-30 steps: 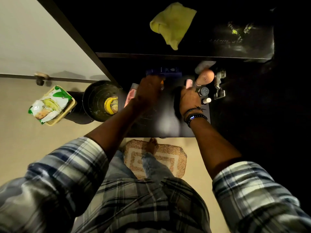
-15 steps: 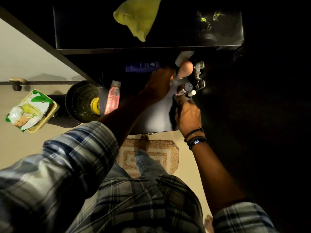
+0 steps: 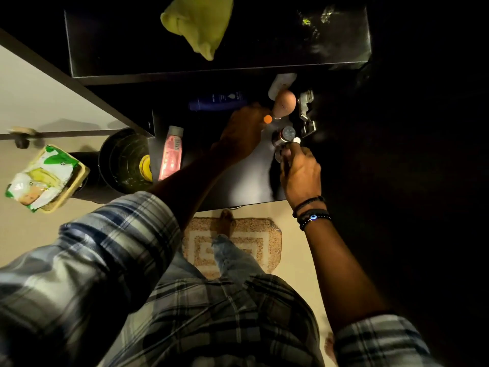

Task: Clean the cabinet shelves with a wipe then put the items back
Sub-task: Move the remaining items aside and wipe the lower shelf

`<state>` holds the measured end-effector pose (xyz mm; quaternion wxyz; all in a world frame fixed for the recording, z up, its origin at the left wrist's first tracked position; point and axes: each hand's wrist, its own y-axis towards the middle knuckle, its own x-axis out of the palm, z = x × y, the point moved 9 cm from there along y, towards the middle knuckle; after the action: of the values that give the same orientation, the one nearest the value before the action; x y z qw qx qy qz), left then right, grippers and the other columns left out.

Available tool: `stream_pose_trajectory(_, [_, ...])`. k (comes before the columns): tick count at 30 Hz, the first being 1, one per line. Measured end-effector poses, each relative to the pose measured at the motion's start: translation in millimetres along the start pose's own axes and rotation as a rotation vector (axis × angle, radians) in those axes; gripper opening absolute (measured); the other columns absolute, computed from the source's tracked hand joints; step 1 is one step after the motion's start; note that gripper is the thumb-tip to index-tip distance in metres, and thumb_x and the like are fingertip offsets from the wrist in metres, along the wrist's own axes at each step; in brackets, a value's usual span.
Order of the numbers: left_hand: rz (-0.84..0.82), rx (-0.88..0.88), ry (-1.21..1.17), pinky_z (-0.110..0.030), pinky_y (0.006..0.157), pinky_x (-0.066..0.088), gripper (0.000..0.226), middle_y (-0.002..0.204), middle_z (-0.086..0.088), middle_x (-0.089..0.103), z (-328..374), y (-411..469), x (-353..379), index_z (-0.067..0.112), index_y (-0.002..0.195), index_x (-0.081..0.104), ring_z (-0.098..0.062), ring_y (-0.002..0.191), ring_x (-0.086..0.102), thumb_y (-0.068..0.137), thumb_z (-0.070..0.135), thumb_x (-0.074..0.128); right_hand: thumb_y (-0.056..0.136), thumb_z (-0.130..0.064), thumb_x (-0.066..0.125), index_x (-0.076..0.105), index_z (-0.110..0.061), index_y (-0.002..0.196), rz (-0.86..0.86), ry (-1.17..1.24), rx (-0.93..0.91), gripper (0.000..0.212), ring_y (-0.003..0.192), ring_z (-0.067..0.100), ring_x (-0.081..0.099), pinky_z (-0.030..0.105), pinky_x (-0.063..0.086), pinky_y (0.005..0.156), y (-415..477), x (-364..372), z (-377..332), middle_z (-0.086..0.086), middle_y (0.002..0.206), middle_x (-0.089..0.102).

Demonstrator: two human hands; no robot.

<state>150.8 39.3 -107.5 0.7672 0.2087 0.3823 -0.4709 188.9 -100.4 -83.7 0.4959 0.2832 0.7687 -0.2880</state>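
Head view, looking down into an open dark cabinet. The yellow cloth (image 3: 197,25) lies bunched on the upper shelf (image 3: 264,43), apart from both hands.

On the lower shelf (image 3: 246,181), a blue bottle (image 3: 217,101) lies on its side at the back and a pink tube (image 3: 171,153) lies at the left edge. A peach bottle (image 3: 284,103) and a dark-lidded jar (image 3: 284,135) stand at the right, beside a metal hinge (image 3: 307,115).

The left hand (image 3: 242,133) reaches across, its fingers bent toward an orange cap (image 3: 267,119) at the peach bottle's base; whether they grasp it cannot be told. The right hand (image 3: 300,172), with bracelets (image 3: 312,210) on its wrist, pinches a small round pot (image 3: 280,154) just in front of the jar.

On the floor at left stand a black bucket (image 3: 124,160) and a wipes pack (image 3: 42,178); a patterned mat (image 3: 254,245) lies below.
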Motion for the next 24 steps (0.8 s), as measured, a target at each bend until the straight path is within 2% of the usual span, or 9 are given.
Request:
stream_pose_trajectory(4, [0.025,-0.045,-0.060,-0.042,0.082,0.047,0.032,0.108,-0.018,0.064,-6.5,-11.4,-16.7,0.011,0.115,0.063,-0.036,0.098,0.061,0.090,0.023,0.050,0.092,-0.022,0.052,0.056,-0.005,0.116,0.091,-0.049,-0.055,0.029,0.087,0.039,0.059,0.041,0.051,0.069,-1.3,-12.2,-14.6,0.020,0.106,0.057])
stream_pose_trajectory(6, [0.073,-0.105,-0.027,-0.041,0.091,0.044,0.041,0.122,-0.017,0.061,-23.1,-25.8,-27.0,0.010,0.126,0.057,-0.036,0.110,0.058,0.092,0.031,0.045,0.091,-0.019,0.054,0.058,-0.003,0.112,0.133,-0.009,-0.164,0.027,0.087,0.037,0.058,0.041,0.051,0.069,0.9,-17.3,-35.7,0.020,0.103,0.058])
stream_pose_trajectory(9, [0.148,-0.219,-0.026,-0.047,0.094,0.045,0.046,0.122,-0.024,0.058,-55.6,-54.4,-41.2,0.002,0.128,0.053,-0.040,0.112,0.055,0.092,0.029,0.042,0.082,-0.003,0.061,0.064,-0.001,0.105,0.120,0.038,-0.328,0.023,0.087,0.039,0.060,0.039,0.052,0.067,16.2,-5.7,-76.4,0.020,0.098,0.063])
stream_pose_trajectory(12, [0.162,-0.347,0.099,-0.052,0.107,0.032,0.047,0.136,-0.026,0.045,-89.2,-72.5,-51.5,0.001,0.132,0.047,-0.043,0.127,0.039,0.090,0.022,0.049,0.077,0.004,0.061,0.063,0.000,0.113,0.030,0.014,-0.468,0.036,0.100,0.040,0.063,0.043,0.055,0.082,40.2,23.4,-121.1,0.022,0.108,0.066])
stream_pose_trajectory(14, [0.102,-0.456,0.187,-0.049,0.113,0.022,0.056,0.148,-0.023,0.030,-117.2,-81.4,-51.3,0.006,0.142,0.034,-0.041,0.136,0.025,0.092,0.023,0.051,0.082,0.003,0.054,0.057,0.000,0.124,-0.065,-0.004,-0.503,0.042,0.109,0.041,0.060,0.046,0.051,0.091,56.0,37.5,-141.8,0.025,0.117,0.063])
stream_pose_trajectory(16, [0.093,-0.466,0.169,-0.048,0.112,0.027,0.060,0.148,-0.022,0.027,-133.7,-87.6,-52.9,0.009,0.144,0.028,-0.040,0.136,0.026,0.091,0.022,0.053,0.091,-0.002,0.045,0.046,-0.005,0.135,-0.203,-0.086,-0.469,0.044,0.115,0.039,0.055,0.044,0.045,0.094,71.2,55.7,-150.0,0.022,0.124,0.059])
stream_pose_trajectory(19, [0.090,-0.446,0.081,-0.037,0.094,0.045,0.042,0.133,-0.019,0.047,-141.7,-92.2,-54.6,0.005,0.134,0.042,-0.032,0.119,0.049,0.093,0.015,0.052,0.097,-0.009,0.039,0.041,-0.008,0.138,-0.331,-0.279,-0.441,0.041,0.123,0.035,0.049,0.044,0.037,0.101,86.1,79.9,-153.4,0.019,0.132,0.053])
stream_pose_trajectory(21, [0.066,-0.488,0.060,-0.032,0.086,0.048,0.034,0.122,-0.018,0.055,-146.0,-91.9,-53.8,0.004,0.126,0.048,-0.029,0.109,0.056,0.093,0.012,0.053,0.098,-0.010,0.037,0.042,-0.007,0.135,-0.349,-0.348,-0.447,0.038,0.126,0.034,0.046,0.045,0.035,0.103,92.1,91.2,-154.8,0.018,0.135,0.050])
stream_pose_trajectory(24, [0.029,-0.492,0.065,-0.034,0.081,0.049,0.033,0.119,-0.017,0.057,-150.7,-89.8,-49.7,0.004,0.120,0.053,-0.030,0.106,0.057,0.091,0.018,0.057,0.099,-0.013,0.036,0.043,-0.006,0.135,-0.350,-0.357,-0.453,0.038,0.129,0.034,0.043,0.045,0.033,0.104,98.8,100.8,-153.5,0.018,0.138,0.048])
